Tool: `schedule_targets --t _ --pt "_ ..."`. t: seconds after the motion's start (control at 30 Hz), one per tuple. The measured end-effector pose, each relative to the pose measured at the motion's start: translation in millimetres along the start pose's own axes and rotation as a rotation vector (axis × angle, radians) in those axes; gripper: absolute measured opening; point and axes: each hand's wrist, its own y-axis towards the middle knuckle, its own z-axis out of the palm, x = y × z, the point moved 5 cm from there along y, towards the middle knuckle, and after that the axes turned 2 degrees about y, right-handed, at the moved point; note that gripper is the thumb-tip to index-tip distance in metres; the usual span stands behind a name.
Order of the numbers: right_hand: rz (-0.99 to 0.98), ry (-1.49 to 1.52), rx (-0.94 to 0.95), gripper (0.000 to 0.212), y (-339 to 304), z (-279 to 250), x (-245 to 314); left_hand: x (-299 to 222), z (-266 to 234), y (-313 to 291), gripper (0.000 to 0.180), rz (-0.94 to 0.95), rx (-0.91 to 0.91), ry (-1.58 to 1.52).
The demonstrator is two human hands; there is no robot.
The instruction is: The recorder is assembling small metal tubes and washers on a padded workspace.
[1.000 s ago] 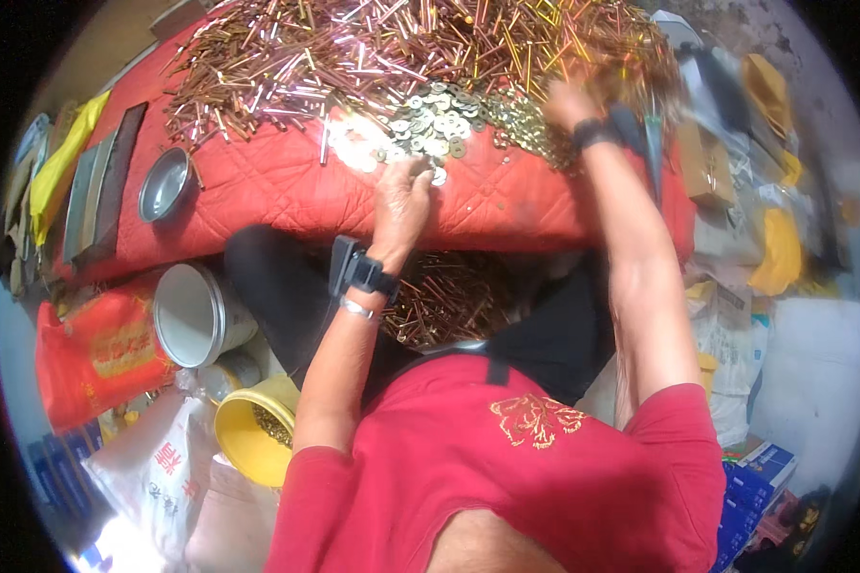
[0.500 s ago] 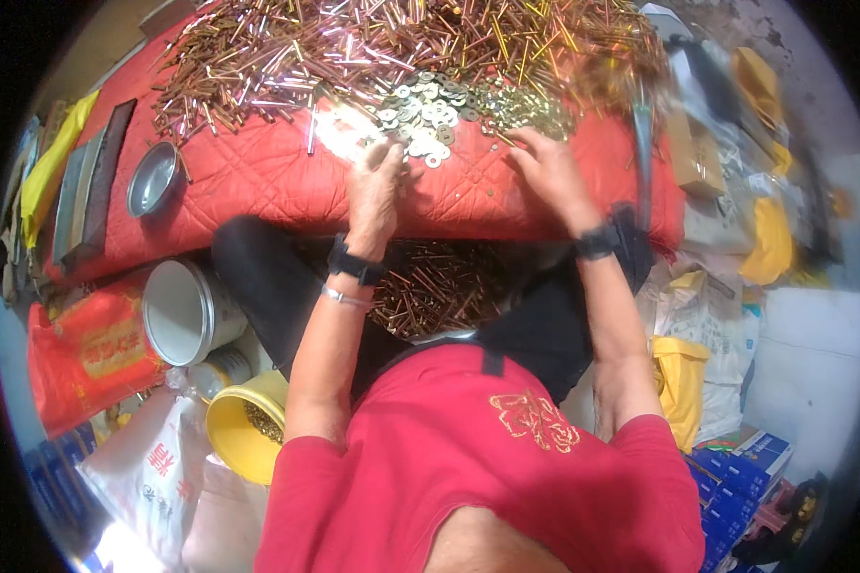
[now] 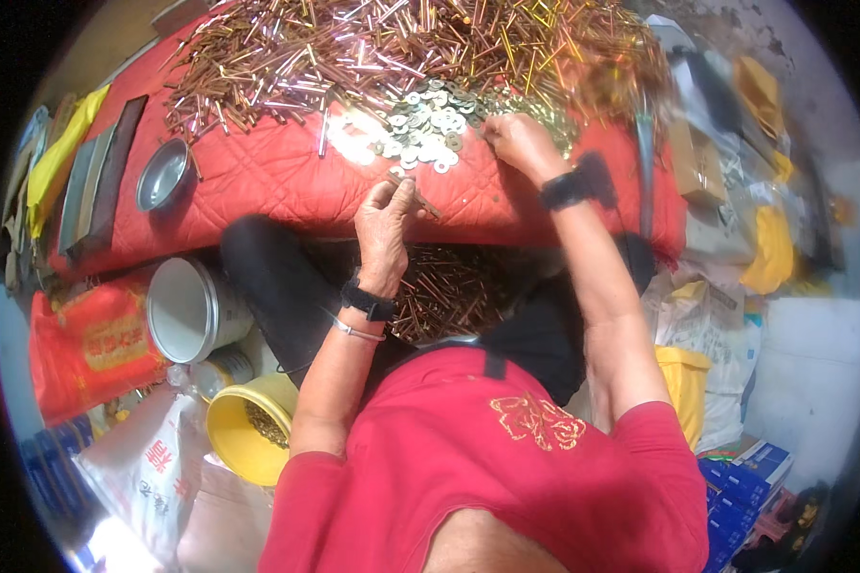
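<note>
Near the front edge of the red quilted cover, my left hand pinches a thin coppery metal rod, which slants down to the right out of the fingertips. My right hand is further forward, its fingers drawn together at the right side of a heap of flat silvery washers. Whatever those fingertips hold, if anything, is too small to make out. Small brassy pieces lie just beyond the right hand. Behind them spreads a large pile of similar rods.
A metal bowl sits at the left of the red cover. More rods lie low between my legs. To my left stand a white bucket and a yellow bucket with small pieces. A cardboard box is at right.
My left hand has drawn back from the washers and now shows a rod in its fingers. My right hand has moved left toward the washers, and its fingers have closed together.
</note>
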Motion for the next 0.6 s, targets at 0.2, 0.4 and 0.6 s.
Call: schedule_targets --t 0.2,0.4,0.6 --pt "-0.114 -0.190 0.435 0.018 8 -7 40 9 -1 2 0.018 -0.085 -0.030 -0.111" --pt "-0.154 -0.319 0.379 0.018 19 -1 46 17 9 6 0.023 -0.131 0.015 -0.220" --pt "-0.156 0.041 0.087 0.014 -30 -12 33 13 10 9 0.021 -0.056 0.059 -0.303"
